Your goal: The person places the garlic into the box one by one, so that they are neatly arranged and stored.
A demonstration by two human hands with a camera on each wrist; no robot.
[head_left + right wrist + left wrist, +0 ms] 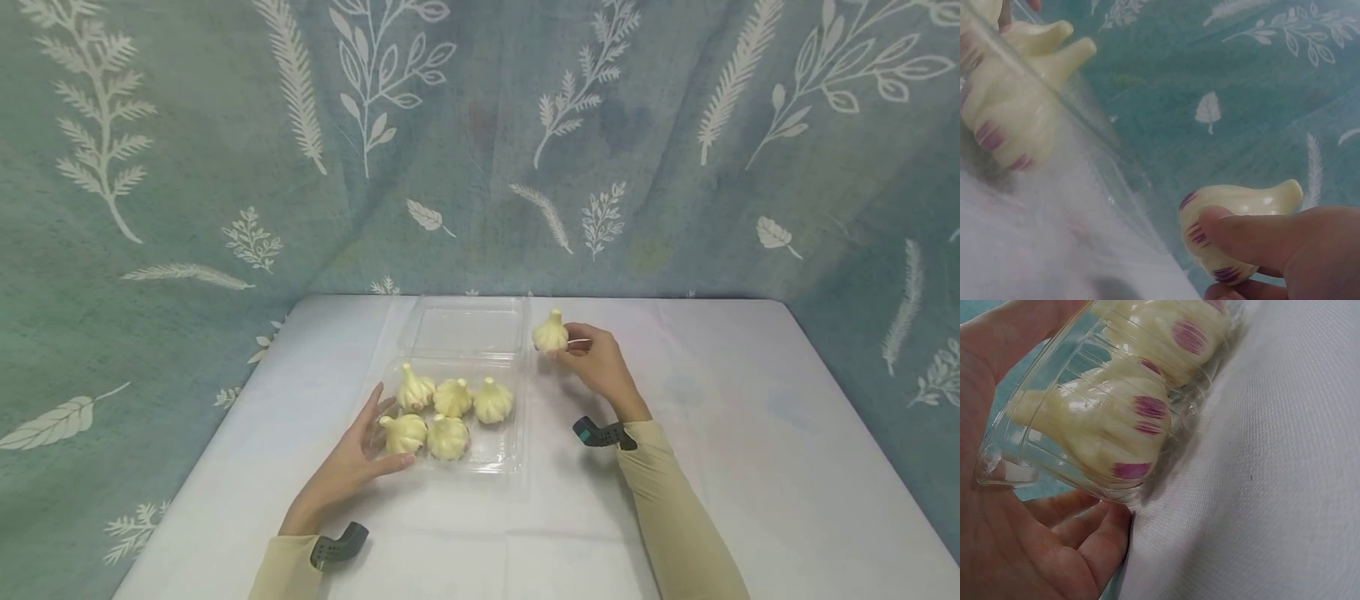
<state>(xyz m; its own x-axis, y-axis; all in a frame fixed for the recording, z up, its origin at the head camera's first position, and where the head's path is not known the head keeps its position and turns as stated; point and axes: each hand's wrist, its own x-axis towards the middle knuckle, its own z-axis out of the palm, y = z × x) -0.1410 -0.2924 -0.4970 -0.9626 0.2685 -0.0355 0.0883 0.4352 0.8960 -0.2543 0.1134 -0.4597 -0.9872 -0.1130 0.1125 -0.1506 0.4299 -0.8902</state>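
My right hand [596,362] pinches a garlic bulb [551,333] between thumb and fingers, held to the right of a clear plastic container [491,458]. In the right wrist view, purple streaks mark the pale bulb [1241,203], and the thumb presses on its side. My left hand [356,458] grips the container's near left corner, thumb along the front and fingers around the left side. Several garlic bulbs [452,398] sit inside the container, three in the back row and two in front. Its front right part holds no bulb.
The container's clear lid [468,325] lies folded open behind it. A white cloth [750,467] covers the table. Close behind the table's far edge hangs a green leaf-patterned curtain [480,167]. Each wrist wears a dark band, the right one [600,432] over the cloth.
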